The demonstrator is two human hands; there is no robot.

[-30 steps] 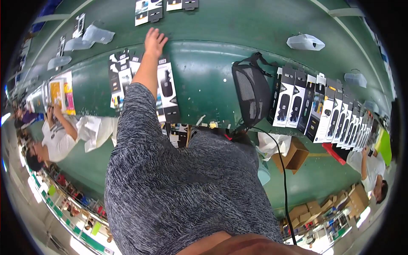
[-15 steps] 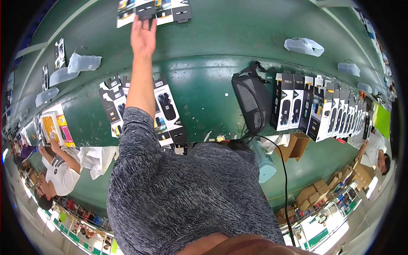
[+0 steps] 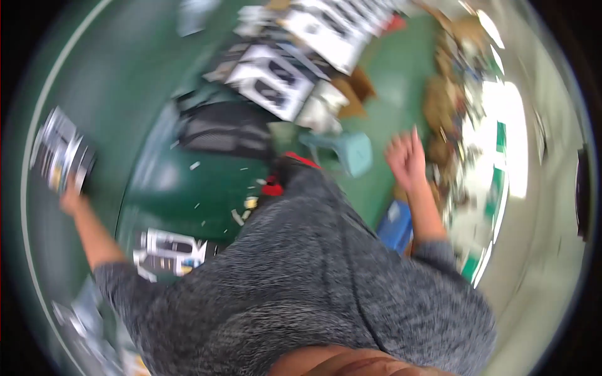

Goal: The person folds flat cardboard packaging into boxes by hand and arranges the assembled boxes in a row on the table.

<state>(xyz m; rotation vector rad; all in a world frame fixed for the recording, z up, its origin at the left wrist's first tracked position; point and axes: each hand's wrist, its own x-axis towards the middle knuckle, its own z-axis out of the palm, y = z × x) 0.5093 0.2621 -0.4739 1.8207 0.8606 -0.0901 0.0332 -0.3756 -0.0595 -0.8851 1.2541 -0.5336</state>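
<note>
My left arm stretches out to the far left, and my left hand meets the near edge of some printed flat cartons on the green table. Motion blur hides whether its fingers grip them. Out to the right, my right hand hangs in the air, fingers curled in loosely and thumb sticking up, with nothing seen in it. More black and white printed cartons lie on the table in front of my body. A black mesh bag rests beyond them.
Black and white boxes stand in a row past the bag. Near the table edge are a pale teal stool, an open brown cardboard box and a blue container. Small white scraps dot the table.
The view has swung round to the right and is blurred. My right hand has come into sight. My left hand remains at the printed cartons, now at the left of the picture.
</note>
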